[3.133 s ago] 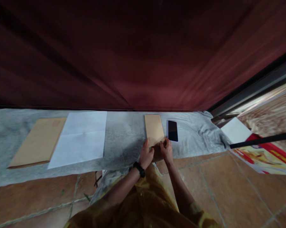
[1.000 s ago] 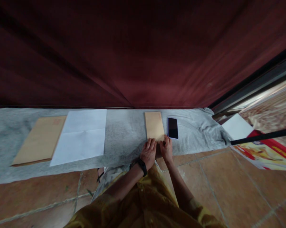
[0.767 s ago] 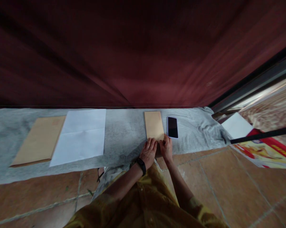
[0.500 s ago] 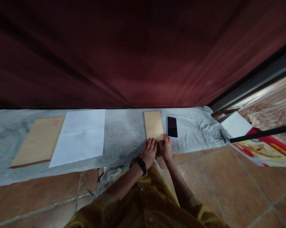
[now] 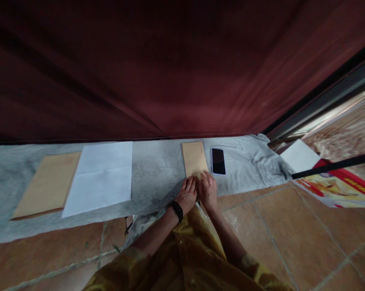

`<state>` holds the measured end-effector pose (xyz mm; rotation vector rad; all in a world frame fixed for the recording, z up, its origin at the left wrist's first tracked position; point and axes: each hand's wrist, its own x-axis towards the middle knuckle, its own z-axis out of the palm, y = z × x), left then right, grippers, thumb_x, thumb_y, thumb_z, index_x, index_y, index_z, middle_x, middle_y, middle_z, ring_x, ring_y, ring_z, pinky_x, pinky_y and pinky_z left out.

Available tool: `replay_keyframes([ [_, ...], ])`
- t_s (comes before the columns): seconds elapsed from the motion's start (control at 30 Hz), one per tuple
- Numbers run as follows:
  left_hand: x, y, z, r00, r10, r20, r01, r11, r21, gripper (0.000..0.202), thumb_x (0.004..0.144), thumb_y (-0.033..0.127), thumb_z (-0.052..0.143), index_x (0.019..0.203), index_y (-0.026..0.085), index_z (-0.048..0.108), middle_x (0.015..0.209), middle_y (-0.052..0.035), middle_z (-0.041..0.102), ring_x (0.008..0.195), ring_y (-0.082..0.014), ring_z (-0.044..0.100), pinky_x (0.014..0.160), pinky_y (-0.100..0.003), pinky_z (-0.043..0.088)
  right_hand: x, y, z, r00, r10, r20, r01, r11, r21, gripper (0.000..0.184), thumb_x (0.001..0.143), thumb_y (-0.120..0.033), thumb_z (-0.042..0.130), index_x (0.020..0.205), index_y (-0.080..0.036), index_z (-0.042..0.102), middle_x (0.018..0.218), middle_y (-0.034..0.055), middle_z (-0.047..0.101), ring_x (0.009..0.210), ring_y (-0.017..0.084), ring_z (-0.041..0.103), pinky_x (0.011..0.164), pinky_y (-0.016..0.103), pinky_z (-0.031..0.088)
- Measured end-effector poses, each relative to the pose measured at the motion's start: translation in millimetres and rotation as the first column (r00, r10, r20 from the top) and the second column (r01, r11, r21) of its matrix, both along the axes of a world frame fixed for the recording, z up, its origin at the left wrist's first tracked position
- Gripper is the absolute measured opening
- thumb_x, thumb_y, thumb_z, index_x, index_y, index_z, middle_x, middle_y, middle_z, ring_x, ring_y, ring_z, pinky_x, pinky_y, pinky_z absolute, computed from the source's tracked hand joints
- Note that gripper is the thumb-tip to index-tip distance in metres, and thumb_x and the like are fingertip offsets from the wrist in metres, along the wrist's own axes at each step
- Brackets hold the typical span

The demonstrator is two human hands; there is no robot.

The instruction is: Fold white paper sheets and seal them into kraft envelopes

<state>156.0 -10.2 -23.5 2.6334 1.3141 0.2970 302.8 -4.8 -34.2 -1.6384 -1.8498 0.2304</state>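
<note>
A tan paper envelope (image 5: 195, 157) lies lengthwise on the grey cloth, with small reddish print near its far right corner. At its near end, my left hand (image 5: 187, 196), with a dark band on the wrist, rests with fingers extended over the left part. My right hand (image 5: 208, 190) lies beside it, fingers stretched across the right part of that same end. The hands almost touch, and they cover the envelope's near edge. Both thumbs are hard to make out. Just right of the envelope, a phone (image 5: 218, 161) with a dark screen and pale purple case lies flat.
Left on the grey cloth (image 5: 158, 165) are a white paper sheet (image 5: 102, 178) with a crease and a stack of larger tan envelopes (image 5: 47, 184) partly beneath it. A dark red curtain (image 5: 176, 81) hangs behind. A colourful printed box (image 5: 337, 186) stands right, past a dark bar (image 5: 334, 165).
My right hand has shifted from the envelope's near right edge onto its top, its fingers now reaching across. My left hand stays nearly in place. The view has tilted slightly.
</note>
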Motion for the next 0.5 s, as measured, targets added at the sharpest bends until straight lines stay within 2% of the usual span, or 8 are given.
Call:
replay_keyframes([
  [0.13, -2.9, 0.7, -1.6, 0.997, -0.02, -0.073, 0.026, 0.996, 0.085, 0.047, 0.096, 0.016, 0.04, 0.138, 0.004, 0.057, 0.152, -0.0225, 0.048, 0.146, -0.0329, 0.038, 0.119, -0.052, 0.032, -1.1, -0.9, 1.2, 0.993, 0.122, -0.001, -0.122, 0.992, -0.034, 0.034, 0.099, -0.02, 0.043, 0.126, -0.017, 0.063, 0.124, 0.0135, 0.065, 0.119, 0.026, 0.057, 0.106, 0.047, 0.045],
  [0.3, -6.0, 2.7, -4.2, 0.994, -0.03, -0.108, 0.048, 0.985, 0.165, 0.043, 0.097, 0.022, 0.043, 0.134, 0.009, 0.061, 0.152, -0.0192, 0.049, 0.143, -0.0297, 0.042, 0.118, -0.05, 0.034, 1.0, 2.5, -0.3, 0.991, 0.13, -0.032, -0.131, 0.991, -0.012, 0.032, 0.101, -0.022, 0.041, 0.122, -0.015, 0.064, 0.121, 0.0143, 0.066, 0.115, 0.025, 0.058, 0.105, 0.045, 0.048],
  [0.5, -6.1, 3.2, 0.6, 0.99, -0.032, -0.139, 0.06, 0.978, 0.202, 0.042, 0.099, 0.021, 0.04, 0.132, 0.01, 0.063, 0.147, -0.0179, 0.055, 0.14, -0.0291, 0.047, 0.119, -0.052, 0.033, 2.4, 2.8, 1.4, 0.989, 0.145, -0.025, -0.145, 0.989, -0.01, 0.032, 0.102, -0.022, 0.041, 0.124, -0.016, 0.064, 0.121, 0.0134, 0.066, 0.116, 0.025, 0.059, 0.105, 0.045, 0.048],
])
